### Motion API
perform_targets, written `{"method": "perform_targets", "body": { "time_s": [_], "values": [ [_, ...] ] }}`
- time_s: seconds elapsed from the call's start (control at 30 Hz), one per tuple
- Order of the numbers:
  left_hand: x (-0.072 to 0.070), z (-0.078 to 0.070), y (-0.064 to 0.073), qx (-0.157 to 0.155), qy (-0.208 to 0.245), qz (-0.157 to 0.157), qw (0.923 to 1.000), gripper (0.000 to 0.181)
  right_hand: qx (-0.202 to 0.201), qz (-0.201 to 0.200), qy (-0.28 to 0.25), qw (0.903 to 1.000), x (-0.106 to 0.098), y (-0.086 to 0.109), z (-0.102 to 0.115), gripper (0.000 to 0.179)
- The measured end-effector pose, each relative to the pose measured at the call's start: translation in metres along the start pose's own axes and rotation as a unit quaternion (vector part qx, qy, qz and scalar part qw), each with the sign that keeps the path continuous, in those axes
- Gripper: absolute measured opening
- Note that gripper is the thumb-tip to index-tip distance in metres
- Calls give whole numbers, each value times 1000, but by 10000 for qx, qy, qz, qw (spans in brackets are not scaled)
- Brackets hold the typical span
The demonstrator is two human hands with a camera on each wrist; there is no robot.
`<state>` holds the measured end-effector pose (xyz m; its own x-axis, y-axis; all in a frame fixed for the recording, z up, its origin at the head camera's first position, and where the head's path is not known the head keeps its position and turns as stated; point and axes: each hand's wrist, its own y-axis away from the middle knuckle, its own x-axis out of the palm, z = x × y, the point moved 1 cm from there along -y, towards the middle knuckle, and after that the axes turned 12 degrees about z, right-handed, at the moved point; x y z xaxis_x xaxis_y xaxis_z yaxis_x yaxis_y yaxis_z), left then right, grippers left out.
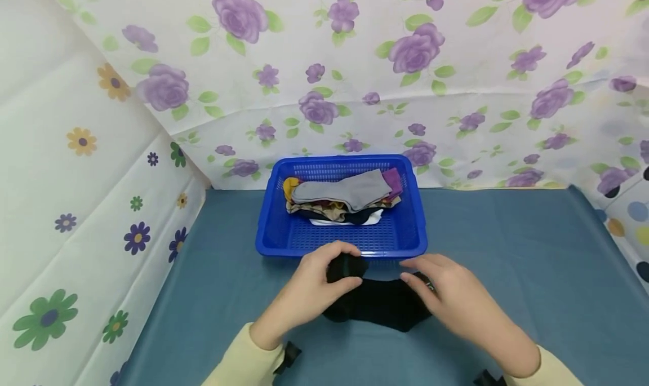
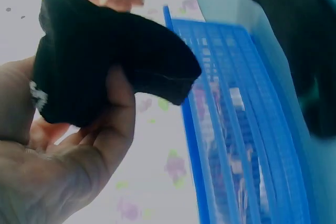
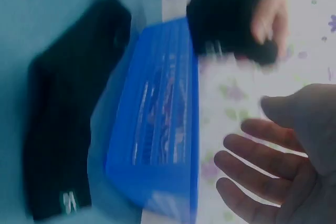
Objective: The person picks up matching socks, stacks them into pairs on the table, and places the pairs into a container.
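A black sock (image 1: 350, 266), bunched and bent over, is in my left hand (image 1: 311, 287), which holds it between thumb and fingers just above the table. A small white mark shows on this sock (image 2: 100, 56) in the left wrist view. Below it a second black sock (image 1: 387, 304) lies flat on the table, its cuff end bearing a white mark in the right wrist view. My right hand (image 1: 448, 290) hovers over that end in the head view, thumb and fingers apart. In the right wrist view its fingers (image 3: 257, 156) are spread with nothing between them.
Just beyond the hands stands a blue plastic basket (image 1: 263, 228) with a pile of folded socks (image 1: 345, 191), a grey one on top. Flower-printed cloth (image 1: 314, 53) hangs behind and at the left. Blue-grey cloth (image 1: 507, 251) covers the table.
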<state>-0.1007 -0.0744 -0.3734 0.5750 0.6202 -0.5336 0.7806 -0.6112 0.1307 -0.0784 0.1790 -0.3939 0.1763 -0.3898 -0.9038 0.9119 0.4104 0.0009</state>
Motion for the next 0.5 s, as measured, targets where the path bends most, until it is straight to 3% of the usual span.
{"method": "perform_targets", "body": {
  "time_s": [0.2,0.37,0.5],
  "values": [
    [18,-13,-15,299,406,7,9987,45,3,159,-955,9953,4,-6,22,46],
    [24,-17,-21,343,280,-124,9989,61,-174,89,-1449,9893,2,-9,27,33],
    [23,-18,-24,351,58,-296,9989,65,-433,-348,-1489,9873,-2,-8,24,21]
  ]
}}
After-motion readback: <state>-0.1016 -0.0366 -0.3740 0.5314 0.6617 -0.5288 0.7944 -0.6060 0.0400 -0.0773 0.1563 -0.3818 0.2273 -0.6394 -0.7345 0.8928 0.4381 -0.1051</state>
